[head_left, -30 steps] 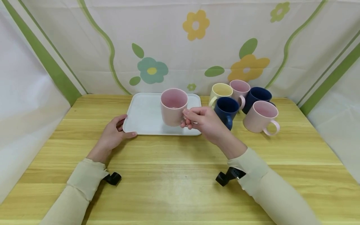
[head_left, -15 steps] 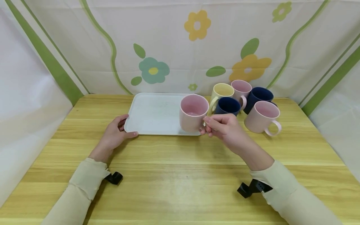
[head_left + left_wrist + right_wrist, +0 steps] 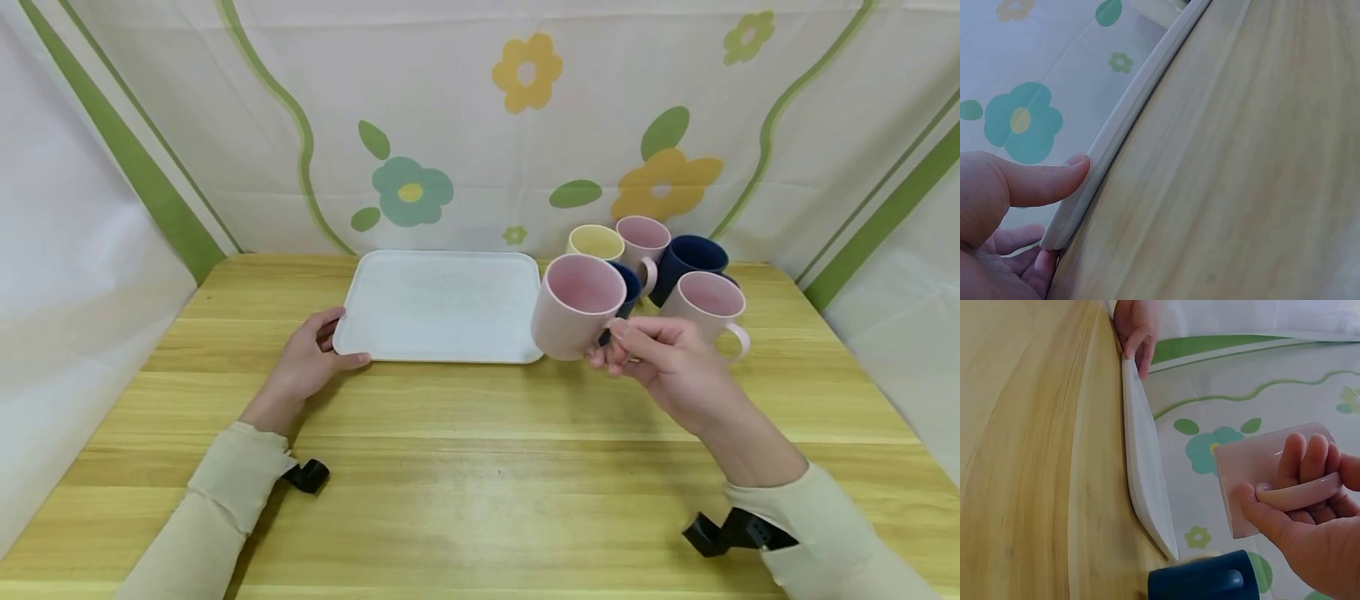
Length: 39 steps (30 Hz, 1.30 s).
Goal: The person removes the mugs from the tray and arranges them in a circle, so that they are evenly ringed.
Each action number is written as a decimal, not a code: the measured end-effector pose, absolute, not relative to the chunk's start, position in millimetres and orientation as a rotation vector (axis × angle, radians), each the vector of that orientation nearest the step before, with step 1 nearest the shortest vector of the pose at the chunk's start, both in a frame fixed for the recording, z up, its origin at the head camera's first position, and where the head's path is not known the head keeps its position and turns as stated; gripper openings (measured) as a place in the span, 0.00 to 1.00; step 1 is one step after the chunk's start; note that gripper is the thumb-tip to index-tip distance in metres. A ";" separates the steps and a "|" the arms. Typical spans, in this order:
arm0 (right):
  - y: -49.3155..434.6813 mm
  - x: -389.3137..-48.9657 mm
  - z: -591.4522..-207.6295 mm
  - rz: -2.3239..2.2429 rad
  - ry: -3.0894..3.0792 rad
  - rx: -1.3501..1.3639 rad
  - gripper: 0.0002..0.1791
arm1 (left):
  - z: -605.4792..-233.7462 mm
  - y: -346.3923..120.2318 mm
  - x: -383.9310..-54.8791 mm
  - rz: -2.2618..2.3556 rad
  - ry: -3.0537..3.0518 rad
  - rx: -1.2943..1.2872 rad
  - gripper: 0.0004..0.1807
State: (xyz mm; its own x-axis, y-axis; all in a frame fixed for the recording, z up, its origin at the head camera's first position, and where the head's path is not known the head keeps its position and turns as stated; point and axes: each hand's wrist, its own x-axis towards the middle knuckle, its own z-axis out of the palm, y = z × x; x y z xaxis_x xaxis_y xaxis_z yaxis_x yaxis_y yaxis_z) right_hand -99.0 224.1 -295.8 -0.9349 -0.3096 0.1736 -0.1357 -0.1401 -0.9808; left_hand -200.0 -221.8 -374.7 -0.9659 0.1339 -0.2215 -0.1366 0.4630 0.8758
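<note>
A pink mug hangs upright above the table, just right of the white tray. My right hand holds it by the handle, fingers through the loop and thumb on top. Part of a navy mug is hidden behind the held mug. At the tray's front left corner, my left hand grips the rim; in the left wrist view its thumb lies on the rim and its fingers bend round the corner. Nothing lies on the tray.
Right of the tray stand a yellow mug, a pink mug at the back, another navy mug and a nearer pink mug. A flowered cloth rises behind the wooden table.
My right hand has carried the pink mug rightward and slightly nearer, from over the tray to beyond its right edge. My left hand keeps its place at the tray's corner.
</note>
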 end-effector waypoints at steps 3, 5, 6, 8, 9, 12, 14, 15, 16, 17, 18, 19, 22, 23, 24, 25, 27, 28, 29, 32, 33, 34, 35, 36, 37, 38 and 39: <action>234.3 -94.6 -298.0 -2.275 1.956 -0.535 0.22 | -375.7 -221.6 -199.5 1.509 2.451 -0.002 0.56; 240.9 -92.0 -300.0 -2.301 1.946 -0.545 0.23 | -376.3 -221.5 -199.4 1.516 2.448 -0.001 0.56; 244.4 -90.4 -301.1 -2.313 1.938 -0.545 0.23 | -376.7 -221.5 -199.3 1.522 2.445 0.000 0.56; 251.0 -87.6 -304.0 -2.341 1.908 -0.549 0.24 | -376.9 -221.8 -199.6 1.523 2.446 0.000 0.56; 254.5 -86.1 -305.4 -2.347 1.894 -0.559 0.24 | -376.9 -222.0 -199.8 1.521 2.448 0.001 0.56; 264.2 -82.3 -309.0 -2.375 1.853 -0.587 0.25 | -376.3 -222.4 -200.2 1.518 2.445 0.007 0.56; 270.2 -79.5 -310.8 -2.399 1.830 -0.595 0.26 | -375.8 -222.5 -200.0 1.520 2.440 0.009 0.56; 273.0 -78.2 -311.2 -2.407 1.825 -0.596 0.26 | -375.4 -222.5 -200.0 1.521 2.439 0.012 0.56; 275.5 -77.0 -311.5 -2.418 1.828 -0.595 0.26 | -375.2 -222.4 -199.8 1.522 2.438 0.013 0.56; 278.1 -75.6 -311.7 -2.430 1.822 -0.593 0.26 | -375.0 -222.0 -199.4 1.525 2.436 0.013 0.56; 280.5 -74.1 -311.7 -2.444 1.815 -0.582 0.25 | -374.9 -221.9 -199.4 1.525 2.437 0.014 0.56; 282.7 -72.8 -311.7 -2.458 1.806 -0.573 0.25 | -374.8 -221.9 -199.4 1.525 2.436 0.015 0.56; 288.9 -69.7 -311.7 -2.482 1.790 -0.544 0.25 | -374.6 -221.5 -198.8 1.528 2.435 0.011 0.56; 290.9 -68.9 -311.9 -2.488 1.786 -0.535 0.25 | -374.6 -221.5 -198.9 1.527 2.435 0.011 0.56; 292.9 -68.1 -312.1 -2.491 1.785 -0.525 0.25 | -374.5 -221.7 -199.1 1.524 2.437 0.011 0.56; 295.0 -67.5 -312.4 -2.492 1.784 -0.517 0.25 | -374.5 -221.8 -199.0 1.523 2.437 0.010 0.56; 299.2 -66.6 -313.2 -2.490 1.788 -0.506 0.25 | -374.4 -222.0 -199.0 1.521 2.439 0.007 0.56; 301.3 -66.3 -313.6 -2.494 1.788 -0.496 0.25 | -374.4 -222.3 -199.3 1.516 2.442 0.007 0.56; 303.2 -65.8 -314.1 -2.499 1.791 -0.477 0.24 | -374.3 -222.6 -199.5 1.513 2.444 0.007 0.56; 308.8 -65.3 -315.7 -2.515 1.782 -0.443 0.24 | -374.7 -223.0 -199.7 1.513 2.444 0.006 0.56; 310.3 -65.2 -316.3 -2.522 1.777 -0.439 0.24 | -374.9 -223.2 -199.8 1.513 2.445 0.006 0.56; 311.8 -65.0 -317.1 -2.534 1.764 -0.434 0.24 | -375.0 -223.2 -199.9 1.513 2.445 0.007 0.56; 313.1 -64.9 -317.8 -2.538 1.757 -0.438 0.24 | -375.1 -223.2 -199.9 1.512 2.445 0.007 0.56; 314.3 -64.8 -318.7 -2.544 1.746 -0.441 0.24 | -375.3 -223.0 -199.8 1.516 2.444 0.007 0.56; 315.3 -64.8 -319.6 -2.552 1.734 -0.442 0.24 | -375.3 -223.1 -199.9 1.516 2.443 0.006 0.56; 316.1 -64.8 -320.4 -2.557 1.728 -0.441 0.24 | -375.1 -223.1 -199.8 1.516 2.443 0.006 0.56; 316.7 -64.8 -321.4 -2.562 1.724 -0.438 0.24 | -374.7 -222.8 -199.6 1.517 2.442 0.005 0.56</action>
